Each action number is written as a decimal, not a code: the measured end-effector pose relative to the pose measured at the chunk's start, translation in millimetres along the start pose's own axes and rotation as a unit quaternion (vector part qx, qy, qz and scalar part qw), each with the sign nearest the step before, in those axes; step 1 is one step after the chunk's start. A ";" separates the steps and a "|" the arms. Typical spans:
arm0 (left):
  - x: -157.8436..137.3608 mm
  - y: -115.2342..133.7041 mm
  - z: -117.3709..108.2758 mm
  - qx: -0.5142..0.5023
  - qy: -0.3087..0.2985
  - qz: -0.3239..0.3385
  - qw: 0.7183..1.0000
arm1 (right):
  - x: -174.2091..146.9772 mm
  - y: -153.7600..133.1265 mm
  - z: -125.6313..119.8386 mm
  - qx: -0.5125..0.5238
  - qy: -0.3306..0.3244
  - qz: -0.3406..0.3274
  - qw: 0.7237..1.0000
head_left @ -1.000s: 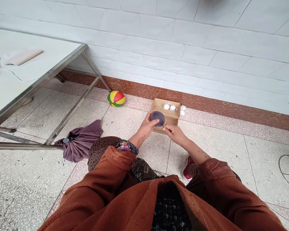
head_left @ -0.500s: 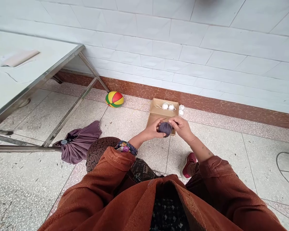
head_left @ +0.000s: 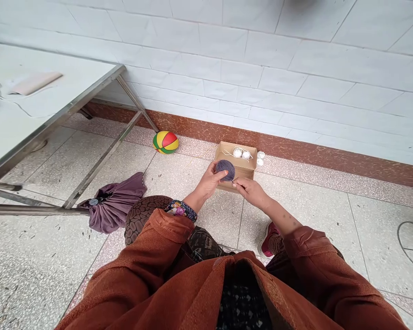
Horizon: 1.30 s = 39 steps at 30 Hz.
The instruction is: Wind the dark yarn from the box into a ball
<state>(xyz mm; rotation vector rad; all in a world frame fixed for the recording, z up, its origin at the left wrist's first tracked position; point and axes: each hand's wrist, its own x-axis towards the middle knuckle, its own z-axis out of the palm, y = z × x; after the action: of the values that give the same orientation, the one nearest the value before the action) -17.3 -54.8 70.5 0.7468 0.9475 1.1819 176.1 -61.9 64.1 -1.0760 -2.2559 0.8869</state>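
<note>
A ball of dark purple-grey yarn (head_left: 225,170) is gripped in my left hand (head_left: 209,182), the thumb lying across its front and the fingers behind it. Just to the lower right of the ball, my right hand (head_left: 251,190) is closed in a pinch on a strand of yarn (head_left: 233,182) that runs to the ball. Beneath and beyond both hands, an open cardboard box (head_left: 221,149) lies on the floor. Two small white balls of yarn (head_left: 241,153) with loose ends rest in its far part.
More white balls (head_left: 260,158) sit right of the box. A colourful ball (head_left: 165,142) lies by the leg of a metal-framed table (head_left: 79,98) at left. A folded purple umbrella (head_left: 112,204) is on the floor near my knee. A thin wire frame (head_left: 404,243) shows far right.
The yarn ball has moved left and slightly up in my left hand and is turned. My right hand has shifted down and left, from the ball's upper right to its lower right.
</note>
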 end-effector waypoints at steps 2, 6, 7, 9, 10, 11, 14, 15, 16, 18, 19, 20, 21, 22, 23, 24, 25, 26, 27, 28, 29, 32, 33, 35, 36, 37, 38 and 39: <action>2.3 -1.6 -0.4 0.051 0.027 0.009 0.998 | -0.8 -7.7 -5.1 0.013 0.003 -0.023 1.000; 3.7 -4.7 0.6 0.182 0.033 0.044 0.982 | -2.8 -18.6 -16.7 0.056 0.024 -0.045 0.997; 3.7 -5.7 1.0 0.210 0.027 0.048 0.976 | -3.2 -20.1 -19.6 0.065 0.036 -0.048 0.996; 3.7 -8.1 1.5 0.239 0.003 0.047 0.970 | -3.3 -21.4 -25.2 0.071 0.062 -0.054 0.994; 3.4 -9.3 1.6 0.240 -0.014 0.044 0.970 | -2.9 -21.1 -27.7 0.068 0.076 -0.055 0.993; 2.8 -10.3 1.7 0.237 -0.034 0.040 0.970 | -2.2 -20.2 -30.0 0.062 0.090 -0.053 0.993; -0.7 -11.0 2.1 0.224 -0.110 0.014 0.968 | 1.5 -14.3 -34.2 0.031 0.122 -0.033 0.991; -2.5 -10.4 2.6 0.217 -0.140 0.001 0.966 | 3.1 -11.4 -34.2 0.023 0.131 -0.025 0.991; -4.4 -9.4 3.1 0.205 -0.174 -0.011 0.963 | 4.7 -8.1 -33.5 0.017 0.139 -0.017 0.990; -8.2 -6.9 4.6 0.154 -0.237 -0.023 0.959 | 7.4 -0.5 -29.3 0.017 0.154 0.004 0.988; -9.9 -5.4 5.5 0.119 -0.256 -0.022 0.959 | 8.3 3.5 -26.0 0.020 0.160 0.019 0.987; -11.4 -3.8 6.2 0.082 -0.264 -0.021 0.961 | 8.7 7.3 -22.1 0.024 0.164 0.036 0.986; -12.5 -2.3 6.9 0.047 -0.258 -0.022 0.965 | 8.7 10.8 -17.7 0.027 0.162 0.053 0.985; -13.3 -0.7 7.3 0.016 -0.242 -0.025 0.970 | 8.2 13.8 -13.2 0.028 0.154 0.069 0.985; -13.5 0.8 7.4 -0.010 -0.220 -0.028 0.975 | 7.4 15.8 -8.8 0.028 0.141 0.081 0.986; -13.3 2.0 7.4 -0.030 -0.195 -0.031 0.980 | 6.2 16.9 -4.8 0.024 0.124 0.089 0.988; -12.6 3.0 7.0 -0.043 -0.169 -0.031 0.984 | 4.9 16.9 -1.4 0.018 0.106 0.089 0.990; -11.4 3.5 6.5 -0.051 -0.141 -0.027 0.988 | 3.5 15.8 1.1 0.011 0.089 0.085 0.992; -9.8 3.6 5.7 -0.052 -0.111 -0.022 0.992 | 2.1 13.7 2.7 0.005 0.074 0.076 0.994; -8.1 3.1 4.7 -0.045 -0.083 -0.018 0.995 | 1.0 10.7 3.3 0.000 0.061 0.063 0.996; -6.2 2.3 3.6 -0.032 -0.055 -0.015 0.998 | 0.1 7.1 3.1 0.000 0.049 0.048 0.998; -1.1 -1.5 0.3 0.026 0.011 0.003 1.000 | -1.3 -5.6 -1.0 0.026 0.025 0.002 0.999; 0.3 -2.6 -0.5 0.045 0.024 0.011 0.999 | -1.5 -9.8 -2.8 0.039 0.020 -0.010 0.999; 2.2 -4.1 -1.4 0.085 0.039 0.031 0.995 | -2.1 -17.1 -6.2 0.064 0.014 -0.023 0.998; 2.8 -4.5 -1.4 0.109 0.042 0.039 0.992 | -2.5 -20.1 -7.7 0.075 0.013 -0.024 0.997; 3.3 -4.8 -1.2 0.138 0.042 0.046 0.988 | -3.0 -22.4 -9.4 0.084 0.014 -0.023 0.996; 3.5 -5.0 -0.8 0.168 0.040 0.054 0.983 | -3.4 -24.1 -11.3 0.091 0.019 -0.021 0.995; 3.5 -5.5 -0.4 0.197 0.035 0.060 0.978 | -3.7 -25.1 -13.5 0.098 0.028 -0.018 0.995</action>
<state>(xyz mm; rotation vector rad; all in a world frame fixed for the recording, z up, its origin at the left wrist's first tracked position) -15.0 -52.7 64.8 1.0971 1.2280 1.1427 174.7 -72.3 90.8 -0.9583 -2.0865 1.0260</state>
